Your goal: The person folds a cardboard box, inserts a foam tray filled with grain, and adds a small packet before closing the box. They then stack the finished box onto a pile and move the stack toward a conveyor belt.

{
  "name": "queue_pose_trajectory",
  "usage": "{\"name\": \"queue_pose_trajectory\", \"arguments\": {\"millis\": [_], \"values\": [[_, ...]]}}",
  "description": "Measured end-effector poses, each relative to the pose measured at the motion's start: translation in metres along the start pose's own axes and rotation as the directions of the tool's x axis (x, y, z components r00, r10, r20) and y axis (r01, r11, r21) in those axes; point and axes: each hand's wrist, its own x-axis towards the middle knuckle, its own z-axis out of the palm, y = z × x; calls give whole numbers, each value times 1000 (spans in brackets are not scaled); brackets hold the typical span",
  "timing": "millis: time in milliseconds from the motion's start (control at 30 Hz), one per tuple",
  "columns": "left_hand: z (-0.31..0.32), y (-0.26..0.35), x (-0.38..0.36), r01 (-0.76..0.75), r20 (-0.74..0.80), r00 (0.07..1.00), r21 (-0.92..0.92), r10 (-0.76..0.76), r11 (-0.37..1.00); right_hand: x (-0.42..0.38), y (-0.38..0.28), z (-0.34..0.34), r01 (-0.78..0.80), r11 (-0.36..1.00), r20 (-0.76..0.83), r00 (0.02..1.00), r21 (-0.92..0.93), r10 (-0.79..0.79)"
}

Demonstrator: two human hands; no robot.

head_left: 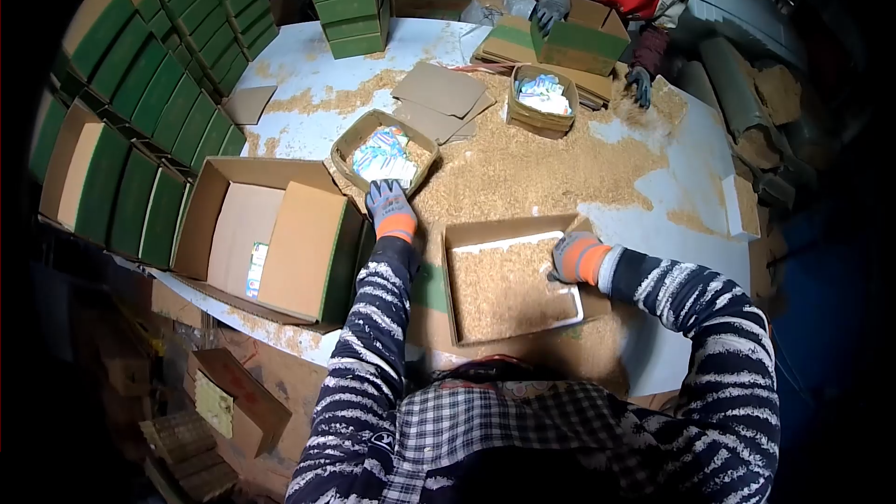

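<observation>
My left hand (390, 212), in a grey and orange glove, reaches to the near rim of a woven basket (431, 151). Its fingers are stretched out beside the white and blue printed slips (385, 157) inside; no slip shows in its grip. In front of me stands an open cardboard box (450, 294) with a white-rimmed tray (577, 303) in it, filled with sawdust (504, 289). At the box's right inner side is my right hand (581, 259), gloved alike, with curled fingers low over the sawdust. What those fingers hold, if anything, is hidden.
A larger open carton (201, 215) stands at left with a printed slip (257, 269) inside. Green boxes (140, 93) are stacked behind it. Across the sawdust-strewn table (616, 215), a co-worker's gloved hands (553, 7) are near a green box (588, 42). Another basket (541, 121) and flat cardboard pieces (439, 89) lie between.
</observation>
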Motion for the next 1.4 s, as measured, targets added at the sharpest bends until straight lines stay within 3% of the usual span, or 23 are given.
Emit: {"name": "queue_pose_trajectory", "arguments": {"millis": [133,200,300,333,367,433,500,533,567,667,800,867,933,1000,1067,1100,1133,1167,1233,1267,1300,1333,1400], "values": [[12,-9,-4,-146,-185,975,-98,126,984,32,-4,-36,269,929,323,929,-253,-181],[5,-15,-5,-207,-252,955,-184,158,961,30,-4,-122,324,937,537,772,130,-341],[-4,-14,-11,-233,-216,962,-324,168,917,93,36,-211,245,784,140,911,570,-387],[-15,-10,-14,-212,-201,970,-414,139,885,142,52,-214,432,804,-365,885,408,-290],[-8,-9,-12,-210,-255,961,-426,107,880,193,61,-214,252,917,-533,845,308,-53],[-28,0,-8,-162,-283,958,-654,-40,739,280,73,-191,-25,998,-705,706,56,57],[-36,8,-8,-165,-313,928,-832,-202,530,342,75,-170,-120,983,-647,741,136,180],[-43,10,-7,-207,-401,889,-783,-222,586,359,75,-164,-173,970,-611,754,172,243],[-41,12,-3,-196,-344,901,-866,-264,460,369,71,-146,-175,974,-779,587,146,222],[-49,18,-1,-132,-123,929,-991,-348,-3,405,76,-131,-118,993,-523,845,22,112],[-49,15,1,-131,25,911,-929,-412,-345,332,76,-131,-19,980,-721,675,199,159],[-68,21,-8,-140,-35,923,-959,-384,-248,228,72,-134,314,903,-916,361,294,173],[-84,23,-24,-147,-55,933,-961,-355,-236,115,62,-127,508,848,-980,191,149,58],[-110,23,-46,-160,-125,918,-985,-378,-64,29,46,-99,509,860,-984,135,-32,-116],[-128,20,-70,-187,-191,897,-981,-399,49,-24,31,-48,557,828,-919,289,-68,-269],[-123,19,-78,-284,-218,875,-954,-432,-93,-43,23,-24,642,766,-852,398,-6,-340],[-130,18,-89,-276,-212,874,-957,-437,-89,-47,12,12,580,762,-702,670,289,-244],[-143,23,-101,-307,-257,857,-951,-447,-43,-57,7,32,601,797,-740,560,52,-373],[-168,34,-126,-331,-324,830,-941,-454,65,-65,-6,67,643,765,-592,600,-43,-538],[-177,46,-145,-473,-419,828,-879,-373,-62,-63,-14,81,650,757,-522,624,-65,-581],[-181,49,-160,-487,-504,852,-863,-141,139,-65,-22,84,581,809,-430,710,-90,-558],[-193,46,-167,-800,-742,594,-503,311,329,-65,-30,87,512,850,-334,786,-120,-520],[-160,67,-182,-884,-417,457,-313,785,348,-70,-37,87,428,895,-219,868,-128,-446]]}}
